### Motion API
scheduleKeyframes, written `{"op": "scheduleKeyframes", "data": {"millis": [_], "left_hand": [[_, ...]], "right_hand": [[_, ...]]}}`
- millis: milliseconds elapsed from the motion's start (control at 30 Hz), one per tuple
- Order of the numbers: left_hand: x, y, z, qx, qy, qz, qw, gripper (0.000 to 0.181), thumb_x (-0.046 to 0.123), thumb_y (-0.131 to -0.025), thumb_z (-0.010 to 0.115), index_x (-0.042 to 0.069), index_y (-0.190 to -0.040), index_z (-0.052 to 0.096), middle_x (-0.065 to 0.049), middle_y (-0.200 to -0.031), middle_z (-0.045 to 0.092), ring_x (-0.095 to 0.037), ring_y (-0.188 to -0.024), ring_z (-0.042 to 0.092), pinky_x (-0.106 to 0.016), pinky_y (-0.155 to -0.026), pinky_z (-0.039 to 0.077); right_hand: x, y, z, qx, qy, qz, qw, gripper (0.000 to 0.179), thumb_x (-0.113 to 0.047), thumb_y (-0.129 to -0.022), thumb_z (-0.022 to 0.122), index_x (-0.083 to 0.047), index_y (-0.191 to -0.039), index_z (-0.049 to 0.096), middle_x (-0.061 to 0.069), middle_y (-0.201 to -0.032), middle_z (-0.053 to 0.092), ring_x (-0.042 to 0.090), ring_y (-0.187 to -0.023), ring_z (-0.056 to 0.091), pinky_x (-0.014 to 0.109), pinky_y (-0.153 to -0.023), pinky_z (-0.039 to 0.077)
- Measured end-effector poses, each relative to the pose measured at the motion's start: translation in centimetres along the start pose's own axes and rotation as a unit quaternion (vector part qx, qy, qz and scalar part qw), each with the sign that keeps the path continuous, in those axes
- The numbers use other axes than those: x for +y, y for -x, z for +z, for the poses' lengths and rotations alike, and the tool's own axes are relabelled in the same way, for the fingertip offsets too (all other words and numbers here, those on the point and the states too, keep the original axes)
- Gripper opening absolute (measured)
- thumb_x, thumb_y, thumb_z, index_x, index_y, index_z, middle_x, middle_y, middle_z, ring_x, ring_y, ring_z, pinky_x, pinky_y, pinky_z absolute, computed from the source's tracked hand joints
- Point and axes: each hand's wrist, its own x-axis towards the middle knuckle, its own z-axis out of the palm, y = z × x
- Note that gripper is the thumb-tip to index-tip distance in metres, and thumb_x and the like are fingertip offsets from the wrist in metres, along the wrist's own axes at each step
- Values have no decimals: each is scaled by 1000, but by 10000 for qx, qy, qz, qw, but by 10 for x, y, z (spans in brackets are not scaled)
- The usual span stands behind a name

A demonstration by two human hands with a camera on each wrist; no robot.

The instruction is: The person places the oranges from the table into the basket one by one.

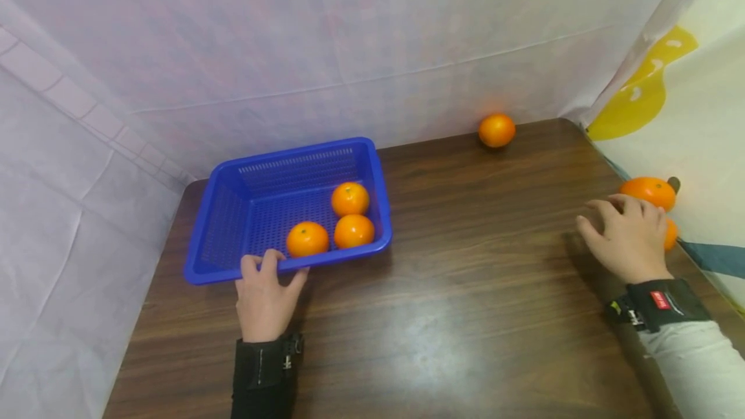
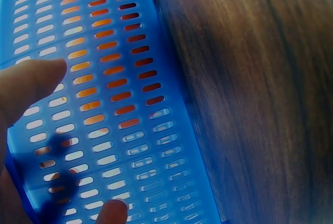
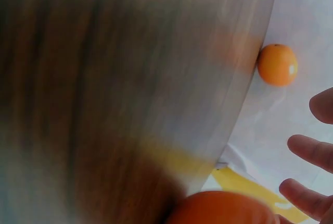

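Note:
A blue perforated basket (image 1: 229, 270) stands on the left half of the table and holds three oranges, one of them (image 1: 307, 240) by the near wall. My left hand (image 1: 264, 299) grips the near rim, its fingers hooked over the edge. Slotted basket wall (image 2: 104, 146) fills much of the left wrist view, with orange showing through the slots. Over by the table's right edge, my right hand (image 1: 631, 241) hovers with fingers spread beside an orange (image 1: 648, 191). Another orange (image 1: 671, 235) is partly hidden behind that hand. No grip on either shows.
A lone orange (image 1: 496, 130) sits at the back edge of the brown wooden table (image 1: 465, 315). Pale cloth (image 1: 378, 37) hangs behind and on the left. On the right hangs white cloth with a yellow print (image 1: 634, 102).

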Motion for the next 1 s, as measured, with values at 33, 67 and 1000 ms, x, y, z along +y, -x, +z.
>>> {"op": "scheduleKeyframes", "data": {"millis": [33, 67, 1000], "left_hand": [[0, 0, 0, 0, 1, -1, 10000, 45, 42, -84, 80, 14, -112, 58, -15, -113, 42, -39, -89, 48, -43, -58, 43], [0, 0, 0, 0, 1, 3, 10000, 45, 42, -84, 80, 14, -112, 58, -15, -113, 42, -39, -89, 48, -43, -58, 43], [-1, 0, 1, 28, 0, 26, 10000, 45, 42, -84, 80, 15, -112, 58, -15, -113, 42, -39, -87, 49, -43, -55, 42]], "right_hand": [[2, 0, -1, -13, -14, 33, 10000, 44, -35, -99, 53, 2, -123, 58, 39, -134, 38, 64, -122, 25, 75, -100, 9], [3, 1, -2, -14, -32, 63, 10000, 45, -35, -99, 52, 2, -124, 58, 39, -134, 38, 64, -122, 25, 75, -99, 9], [40, 4, -7, -60, 108, 683, 9976, 50, -34, -97, 49, 6, -127, 51, 47, -134, 28, 66, -126, 23, 74, -95, 17]]}}
